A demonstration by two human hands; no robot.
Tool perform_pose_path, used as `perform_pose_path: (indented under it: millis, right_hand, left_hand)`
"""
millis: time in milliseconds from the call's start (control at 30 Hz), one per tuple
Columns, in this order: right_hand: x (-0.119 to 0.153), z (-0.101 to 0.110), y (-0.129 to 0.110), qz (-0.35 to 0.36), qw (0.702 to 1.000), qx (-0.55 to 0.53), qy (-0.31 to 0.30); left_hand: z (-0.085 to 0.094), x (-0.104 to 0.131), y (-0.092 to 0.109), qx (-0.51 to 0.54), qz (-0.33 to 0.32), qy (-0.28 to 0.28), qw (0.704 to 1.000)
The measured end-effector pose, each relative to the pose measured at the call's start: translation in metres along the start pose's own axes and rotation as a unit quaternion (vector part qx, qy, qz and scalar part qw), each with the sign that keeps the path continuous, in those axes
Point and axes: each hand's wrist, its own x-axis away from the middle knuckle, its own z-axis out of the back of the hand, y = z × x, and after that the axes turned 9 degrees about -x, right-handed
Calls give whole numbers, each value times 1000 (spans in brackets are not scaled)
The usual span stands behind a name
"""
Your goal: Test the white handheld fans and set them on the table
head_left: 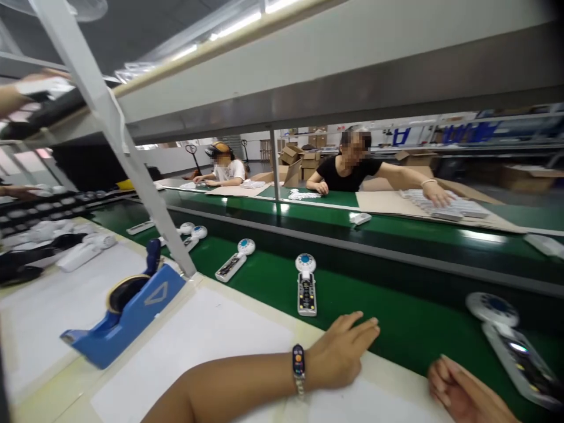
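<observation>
My left hand (pixel 341 352) reaches over the belt's near edge, palm down, fingers stretched out and holding nothing. Just beyond its fingers, a white handheld device (pixel 306 288) with a round, blue-centred head and an exposed circuit board lies on the green conveyor belt (pixel 374 294). At the lower right, my right hand (pixel 458 388) is loosely curled, and no object shows in it. Near that hand lies another such device (pixel 515 346), with a lit spot on its board. Farther left on the belt is a similar device (pixel 235 260), with more behind the post.
A blue tape dispenser (pixel 132 311) stands on the white worktop (pixel 211 346), beside a slanted metal post (pixel 118 135). White housings (pixel 83 249) lie at left. Two people sit across the belt; one's hand (pixel 436 192) touches white parts on cardboard. A shelf beam (pixel 308 76) crosses overhead.
</observation>
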Motion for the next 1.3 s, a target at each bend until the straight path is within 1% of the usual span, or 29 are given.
perform_pose_path:
  millis: [100,167,267,367,467,567,700,967,1300]
  right_hand:
    - [5,-16,-6,-2,1000,-3,2]
    - [6,-22,-7,3,1000,-22,7]
    - [6,-25,-8,5,999,-37,7]
    - [6,-28,-12,6,999,-43,13]
    - [7,-34,-17,3,999,-44,9]
    - [8,-39,-21,8,999,-39,6]
    - [8,-38,-21,2,999,-38,7]
    - [8,-34,-20,-8,998,-57,5]
    - [7,-36,-20,-11,998,-64,11]
  left_hand:
    - [-2,-1,-2,-7,-7,9,1000]
    - [-3,-2,-3,-7,-1,14,1000]
    - [-5,-3,-3,-10,7,17,1000]
    - [-8,-4,-4,-17,11,39,999]
    - [-11,-4,-6,-21,3,54,998]
    - [-12,-4,-8,-21,-1,57,998]
    - [-11,-4,-8,-24,6,45,999]
    - [-3,-8,-3,-27,18,-7,999]
    - [-5,-7,-5,-14,19,-5,1000]
